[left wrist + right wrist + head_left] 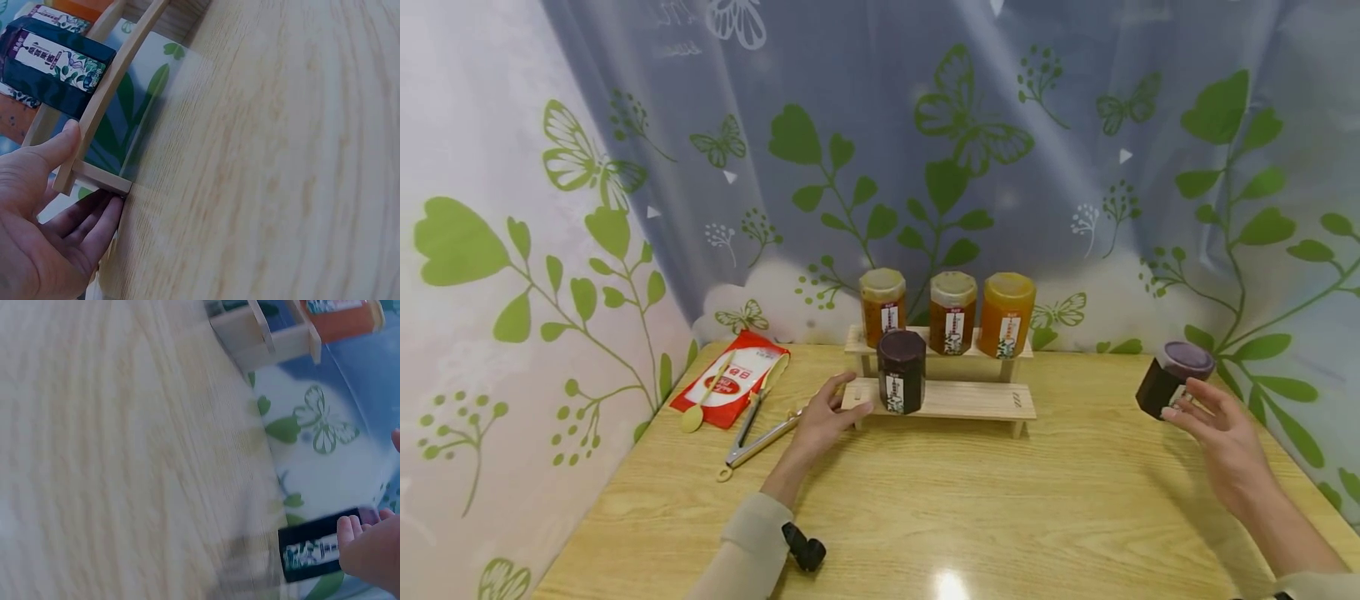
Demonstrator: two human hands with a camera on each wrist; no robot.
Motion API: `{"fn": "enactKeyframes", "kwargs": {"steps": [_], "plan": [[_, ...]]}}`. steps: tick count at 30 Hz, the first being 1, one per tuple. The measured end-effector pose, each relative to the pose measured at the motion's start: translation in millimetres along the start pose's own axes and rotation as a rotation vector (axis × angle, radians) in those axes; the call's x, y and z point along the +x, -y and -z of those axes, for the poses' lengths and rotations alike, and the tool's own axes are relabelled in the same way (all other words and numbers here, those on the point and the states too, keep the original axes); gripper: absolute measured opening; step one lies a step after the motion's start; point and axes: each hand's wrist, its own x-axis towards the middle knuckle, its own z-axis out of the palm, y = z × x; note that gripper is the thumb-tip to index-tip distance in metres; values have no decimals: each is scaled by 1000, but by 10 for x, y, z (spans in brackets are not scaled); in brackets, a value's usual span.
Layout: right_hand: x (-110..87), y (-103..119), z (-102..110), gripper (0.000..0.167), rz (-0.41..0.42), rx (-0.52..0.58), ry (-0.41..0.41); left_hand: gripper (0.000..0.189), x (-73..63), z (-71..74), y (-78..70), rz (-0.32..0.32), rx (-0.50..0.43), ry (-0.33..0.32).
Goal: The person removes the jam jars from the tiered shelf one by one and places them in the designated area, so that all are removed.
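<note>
A two-step rack (958, 402) stood at the table's (970, 517) back middle, three jars (952, 312) on its upper step, one jar (901, 371) on the lower step's left end. Left of it lay tongs (760, 442), a packet (730, 379) and a spoon (700, 408); another jar (1172, 379) sat far right

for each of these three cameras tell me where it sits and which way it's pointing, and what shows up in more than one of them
Head: worn on the head, facing forward and down over the table toward the wooden rack; both forearms, left hand and right hand show.
Left wrist: beside the left hand, facing along the tabletop at the rack's end; thumb and fingers show.
Right wrist: blurred, facing across the table toward the curtain; fingertips touch a dark jar.
Shared: the rack appears in all three.
</note>
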Motion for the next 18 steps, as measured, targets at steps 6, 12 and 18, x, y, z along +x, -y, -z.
{"fn": "enactKeyframes", "kwargs": {"steps": [6,12,18], "plan": [[6,21,-219,52,92,13,166,70,7,-14,9,11,6,-6],[14,98,-523,58,101,-84,313,68,-143,-41,-221,19,8,-15],[38,123,-826,63,94,-123,371,66,-208,-28,-322,2,16,-8]]}}
